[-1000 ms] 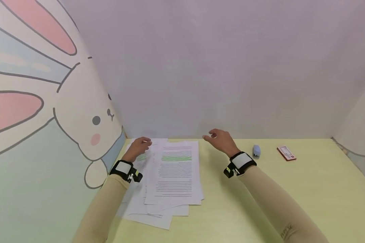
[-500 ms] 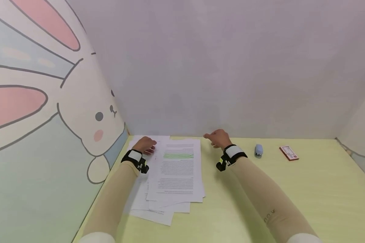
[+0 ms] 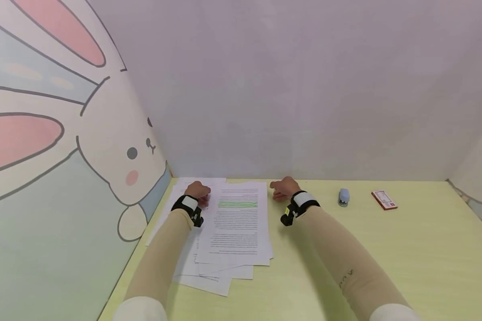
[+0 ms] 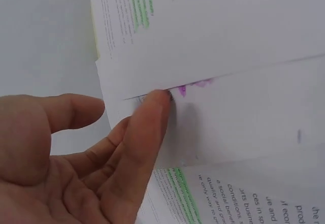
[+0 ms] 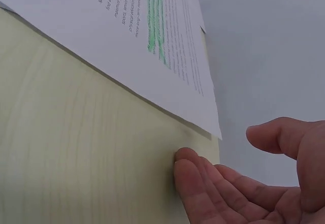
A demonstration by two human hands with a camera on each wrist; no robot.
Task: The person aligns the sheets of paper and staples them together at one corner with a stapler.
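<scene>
Several printed sheets (image 3: 233, 236) are lying in a loose, uneven stack on the left part of the counter (image 3: 417, 249), green highlighting (image 3: 238, 204) showing on the top page. Over their far left part, the left hand (image 3: 198, 191) is hovering, thumb and fingers parted, gripping nothing; whether a fingertip is touching the top page's edge, I am unable to tell. Just beside the stack's right edge, the right hand (image 3: 286, 187) is hanging loosely bent, also holding nothing. I am judging this as lining up to square the pages; the next move is probably calling for gentle inward pressure from both sides. Farther right, what looks like a light-blue stapler (image 3: 343, 197) and a red-and-white box (image 3: 384, 200) are resting. Behind, a pale wall (image 3: 289, 89) is standing; a cartoon rabbit (image 3: 112, 165) is decorating the left side.
</scene>
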